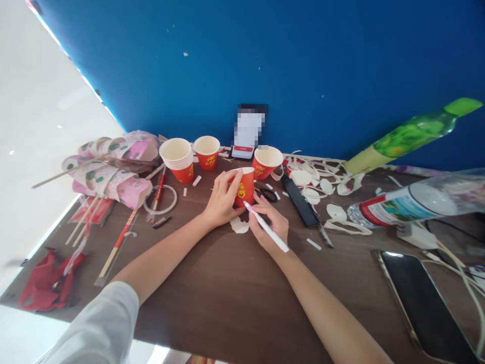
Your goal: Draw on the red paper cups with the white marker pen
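My left hand [223,199] is closed around the side of a red paper cup [245,184] with yellow lettering, holding it on the table. Between the fingers of my right hand [271,222] is a slim white pen-shaped tool [271,232]. Its tip meets the lower part of the cup or lies very close to it; whether it is a pen or a cutter I cannot make out. A piece of white paper [240,225] lies just below the cup. Black-handled scissors [267,194] are partly hidden behind my right hand.
Behind stand a stack of paper cups [178,159], two single cups [206,151] [267,162] and a phone [248,131] against the blue wall. Paper scraps [303,178], a black cutter [301,202], bottles [409,136] and another phone [424,303] lie right; pink paper-wrapped items [109,187] left.
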The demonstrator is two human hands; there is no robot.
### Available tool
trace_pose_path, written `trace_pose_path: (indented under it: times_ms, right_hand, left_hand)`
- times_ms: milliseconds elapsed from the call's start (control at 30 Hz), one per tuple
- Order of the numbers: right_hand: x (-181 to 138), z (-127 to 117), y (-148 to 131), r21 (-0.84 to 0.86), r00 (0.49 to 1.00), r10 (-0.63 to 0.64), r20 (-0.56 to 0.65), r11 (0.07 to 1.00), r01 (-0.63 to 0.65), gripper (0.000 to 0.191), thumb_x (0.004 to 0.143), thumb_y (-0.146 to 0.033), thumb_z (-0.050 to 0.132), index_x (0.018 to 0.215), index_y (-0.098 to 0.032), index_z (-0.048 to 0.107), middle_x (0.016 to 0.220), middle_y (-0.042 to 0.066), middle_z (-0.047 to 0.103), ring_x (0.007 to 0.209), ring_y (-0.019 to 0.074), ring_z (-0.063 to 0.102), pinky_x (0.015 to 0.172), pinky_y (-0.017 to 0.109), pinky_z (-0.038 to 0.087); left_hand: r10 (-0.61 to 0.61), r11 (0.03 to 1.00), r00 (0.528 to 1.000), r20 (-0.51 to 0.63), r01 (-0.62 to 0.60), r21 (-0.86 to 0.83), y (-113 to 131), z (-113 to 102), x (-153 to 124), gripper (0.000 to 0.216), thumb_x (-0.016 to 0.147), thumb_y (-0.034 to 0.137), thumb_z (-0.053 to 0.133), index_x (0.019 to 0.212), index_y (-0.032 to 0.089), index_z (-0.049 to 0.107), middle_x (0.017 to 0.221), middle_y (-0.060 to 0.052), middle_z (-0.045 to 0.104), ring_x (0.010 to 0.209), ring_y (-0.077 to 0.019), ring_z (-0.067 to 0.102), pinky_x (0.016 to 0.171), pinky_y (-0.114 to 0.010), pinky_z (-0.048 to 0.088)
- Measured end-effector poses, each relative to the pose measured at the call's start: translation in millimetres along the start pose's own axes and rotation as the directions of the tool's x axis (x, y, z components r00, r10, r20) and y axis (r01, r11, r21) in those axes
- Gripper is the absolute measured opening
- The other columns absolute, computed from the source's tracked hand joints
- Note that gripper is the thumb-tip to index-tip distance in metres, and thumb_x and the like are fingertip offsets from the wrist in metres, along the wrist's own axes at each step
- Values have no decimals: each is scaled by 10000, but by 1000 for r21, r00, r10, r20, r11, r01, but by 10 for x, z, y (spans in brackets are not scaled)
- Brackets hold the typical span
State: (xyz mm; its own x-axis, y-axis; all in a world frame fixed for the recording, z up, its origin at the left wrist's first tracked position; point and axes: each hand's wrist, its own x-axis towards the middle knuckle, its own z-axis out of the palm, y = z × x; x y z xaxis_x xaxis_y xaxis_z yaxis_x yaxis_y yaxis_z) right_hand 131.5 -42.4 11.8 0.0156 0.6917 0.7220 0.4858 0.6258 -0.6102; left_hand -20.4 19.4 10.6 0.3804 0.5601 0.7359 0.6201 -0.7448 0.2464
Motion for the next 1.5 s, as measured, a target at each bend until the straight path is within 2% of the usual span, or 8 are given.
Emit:
trace_pose_path:
  times_ms: [367,633,933,1067,1167,1267,1333,1500]
  right_hand:
    - [-13,30,-8,-7,998,65,-27,998,-65,132,805,-128,614,897,-220,640,911,36,755,1027,260,697,1002,486,524]
    - [-22,31,-20,-12,992,118,-46,993,-119,115,823,-149,610,906,-225,632,979,64,746,1036,240,695,972,428,555]
    - [-28,12,-19,50,976,211,-45,977,-209,70,837,-174,594,890,-216,614,992,89,725,1045,239,691,871,367,598]
    - [-10,5,-27,96,963,265,-42,961,-260,54,845,-193,586,882,-224,610,1019,93,722,1047,240,689,867,373,599]
    - [-4,11,-19,143,956,282,-77,952,-269,41,852,-208,583,883,-223,604,1056,103,718,1053,245,686,877,394,596]
    - [-7,10,-10,140,962,239,-132,965,-221,57,861,-224,580,915,-218,599,1048,102,725,1068,256,679,969,475,540]
    - [-11,2,-9,113,971,186,-151,979,-170,57,862,-227,579,914,-218,599,984,84,740,1044,259,690,1024,524,488]
    - [-3,-25,-26,79,992,93,-82,993,-87,89,802,-167,620,872,-221,623,866,52,735,1004,280,705,999,520,510]
  left_hand:
    - [-11,1000,1000,10,11,-14,-7,10,1,928,753,264,645,1488,174,85,1306,-175,404,1239,-325,410,1053,-517,349]
    - [-64,997,997,41,66,-38,-4,11,-16,939,725,231,655,1487,189,109,1322,-163,374,1268,-351,335,1067,-558,324]
    - [-44,992,998,52,50,-119,-29,16,-15,996,698,163,641,1494,212,46,1352,-154,315,1351,-385,267,1091,-579,314]
    - [-54,986,996,76,65,-150,-37,18,-21,1013,687,124,622,1491,226,15,1382,-162,297,1358,-384,276,1095,-588,308]
    - [-63,981,995,81,77,-180,-30,19,-29,1047,687,115,617,1486,210,-53,1437,-191,230,1375,-380,257,1098,-581,314]
    - [-97,974,992,83,112,-199,-19,17,-37,1054,687,130,636,1484,202,-50,1471,-204,149,1393,-378,227,1090,-556,344]
    - [-120,975,990,81,132,-178,-13,11,-39,1047,676,139,653,1488,211,-4,1461,-192,158,1385,-376,240,1083,-547,358]
    - [-85,995,996,22,86,-55,-15,-5,-16,1019,683,217,682,1490,185,59,1341,-170,381,1281,-345,399,1113,-598,264]
